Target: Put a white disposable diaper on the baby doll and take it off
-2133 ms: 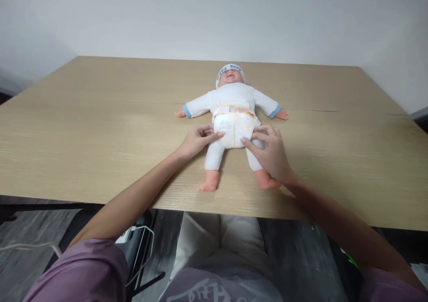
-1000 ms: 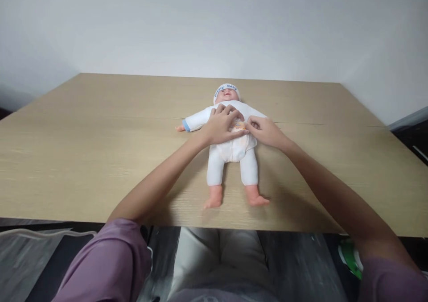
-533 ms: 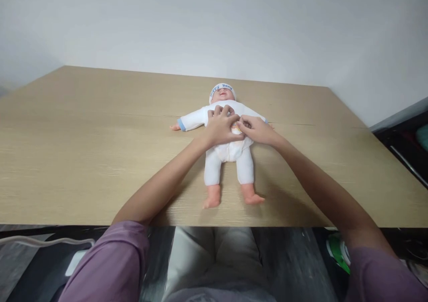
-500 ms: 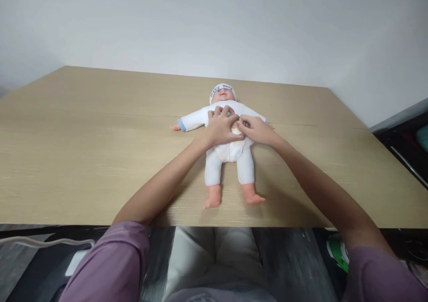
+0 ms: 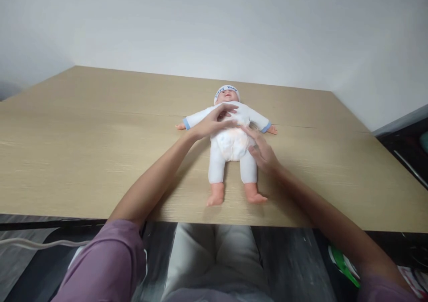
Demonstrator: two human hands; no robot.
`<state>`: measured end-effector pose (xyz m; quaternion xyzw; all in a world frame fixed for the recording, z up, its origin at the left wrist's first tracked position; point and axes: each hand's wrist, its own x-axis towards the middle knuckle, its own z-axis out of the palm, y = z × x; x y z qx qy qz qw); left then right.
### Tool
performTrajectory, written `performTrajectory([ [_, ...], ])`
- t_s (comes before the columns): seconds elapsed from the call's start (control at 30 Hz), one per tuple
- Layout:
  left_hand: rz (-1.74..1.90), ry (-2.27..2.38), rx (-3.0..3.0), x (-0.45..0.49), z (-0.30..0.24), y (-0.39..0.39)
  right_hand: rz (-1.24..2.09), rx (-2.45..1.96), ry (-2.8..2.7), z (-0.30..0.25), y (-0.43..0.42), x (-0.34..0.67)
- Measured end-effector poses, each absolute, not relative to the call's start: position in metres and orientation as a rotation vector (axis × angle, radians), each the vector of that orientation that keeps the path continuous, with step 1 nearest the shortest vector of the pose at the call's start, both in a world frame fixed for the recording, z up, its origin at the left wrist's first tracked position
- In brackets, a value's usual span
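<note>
A baby doll (image 5: 248, 113) lies on its back on the table, its head away from me and its bare feet toward me. It has a white suit with blue cuffs and a lettered cap (image 5: 227, 89). Around its hips sits a white diaper (image 5: 231, 143). My left hand (image 5: 216, 121) is over the doll's belly and chest, fingers apart, with nothing held. At the diaper's right side is my right hand (image 5: 262, 150), its fingers stretched out along the waist and slightly blurred. Part of the doll's middle is hidden behind my hands.
The wooden table (image 5: 100, 159) reaches back to a pale wall (image 5: 200, 30). A black piece of furniture (image 5: 408, 146) stands off its right edge. Below the front edge are a pale cable (image 5: 40, 244) and a green and white object (image 5: 344, 266).
My hands have moved apart from the diaper's waist. The right hand has let go, opened and come down toward the diaper's right side. More of the diaper's front shows.
</note>
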<state>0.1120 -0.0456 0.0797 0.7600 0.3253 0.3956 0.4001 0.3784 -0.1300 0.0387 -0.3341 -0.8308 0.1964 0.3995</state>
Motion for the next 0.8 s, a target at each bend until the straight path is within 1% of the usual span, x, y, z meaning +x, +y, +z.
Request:
performTrajectory([
  [0.13, 1.229, 0.919, 1.754, 0.083, 0.060, -0.053, 0.467, -0.819, -1.954, 0.043, -0.111, 0.384],
  [0.23, 1.303, 1.082, 1.893, 0.073, 0.045, -0.065, 0.239, -0.950, -1.856, 0.043, -0.076, 0.392],
  [0.3, 1.344, 1.249, 2.033, 0.067, 0.036, -0.068, 0.053, -1.079, -1.877, 0.037, -0.048, 0.399],
  [0.37, 1.353, 1.456, 2.166, 0.059, 0.028, -0.063, -0.067, -1.212, -1.939, 0.026, -0.024, 0.406],
  [0.43, 1.247, 1.654, 2.283, 0.051, 0.020, -0.053, -0.092, -1.319, -2.002, 0.012, -0.007, 0.411],
  [0.57, 0.881, 1.923, 2.355, 0.043, 0.009, -0.038, -0.081, -1.440, -2.041, -0.001, -0.003, 0.410],
  [0.67, 0.705, 2.060, 2.320, 0.055, 0.016, -0.042, -0.012, -1.597, -1.990, 0.010, -0.015, 0.395],
  [0.8, 0.513, 2.150, 2.164, 0.077, 0.049, -0.076, 0.144, -1.745, -1.909, 0.042, -0.045, 0.379],
])
